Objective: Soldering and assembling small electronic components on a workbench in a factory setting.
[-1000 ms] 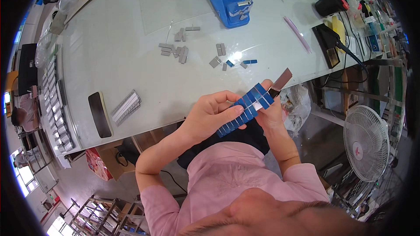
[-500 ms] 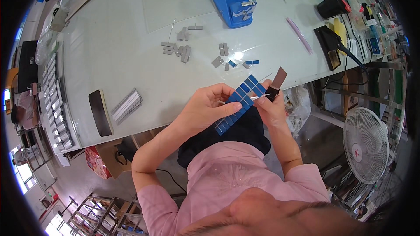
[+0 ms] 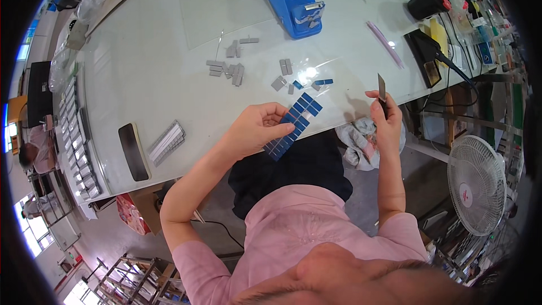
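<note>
Left hand (image 3: 251, 131): thumb and fingers grip one blue gridded strip (image 3: 297, 120), which partly hides the fingertips.
Strip's lie: over the bench (image 3: 141, 79)'s near edge, long axis slanting near left to far right.
Small blue pieces (image 3: 323, 82): two, beyond the strip.
Right hand (image 3: 388, 125): fingers closed round one knife (image 3: 381, 86), handle mostly hidden, blade pointing far.

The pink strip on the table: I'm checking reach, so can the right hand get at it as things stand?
Probably yes: nothing covers the pink strip or visibly blocks the right hand, though the flat-bladed tool it holds may hinder grasping.
</note>
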